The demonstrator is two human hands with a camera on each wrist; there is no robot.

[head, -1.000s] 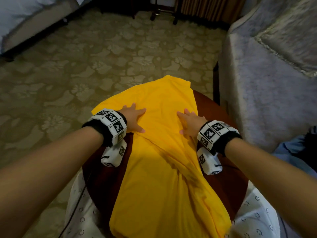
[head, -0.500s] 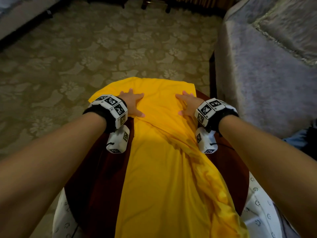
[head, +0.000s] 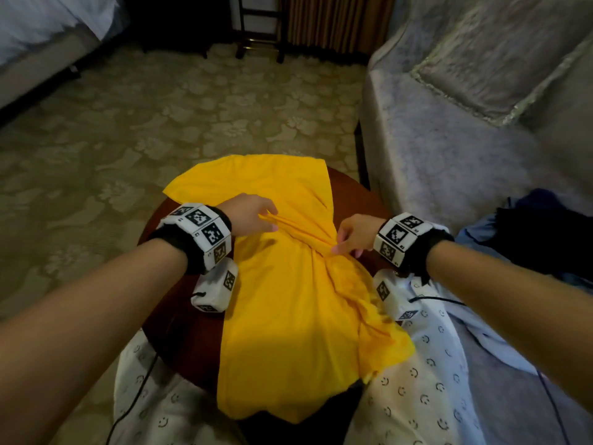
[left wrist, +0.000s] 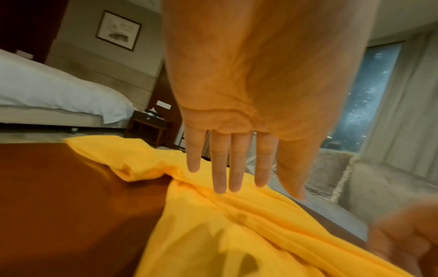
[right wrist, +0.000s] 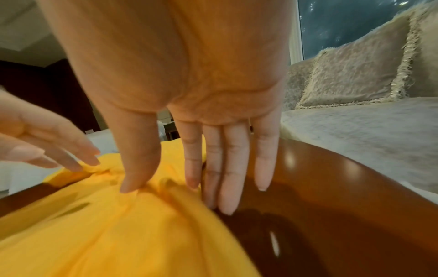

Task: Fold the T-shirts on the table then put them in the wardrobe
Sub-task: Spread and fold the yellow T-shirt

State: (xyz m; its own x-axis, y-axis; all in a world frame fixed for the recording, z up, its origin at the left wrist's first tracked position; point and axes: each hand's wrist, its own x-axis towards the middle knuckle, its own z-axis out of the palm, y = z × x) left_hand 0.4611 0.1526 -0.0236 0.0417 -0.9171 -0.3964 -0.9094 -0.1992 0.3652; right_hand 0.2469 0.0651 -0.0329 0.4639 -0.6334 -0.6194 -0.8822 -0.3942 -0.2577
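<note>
One yellow T-shirt [head: 288,300]; one table [head: 179,335]; two hands.

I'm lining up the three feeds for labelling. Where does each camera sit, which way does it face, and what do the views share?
Head: worn on the head, facing forward and down at the yellow T-shirt on the round table; both forearms and both hands show.
Left wrist: looks along the left hand towards a bed.
Right wrist: looks along the right hand towards a sofa; the left hand's fingers show too.
Shared: the T-shirt and table in all.
</note>
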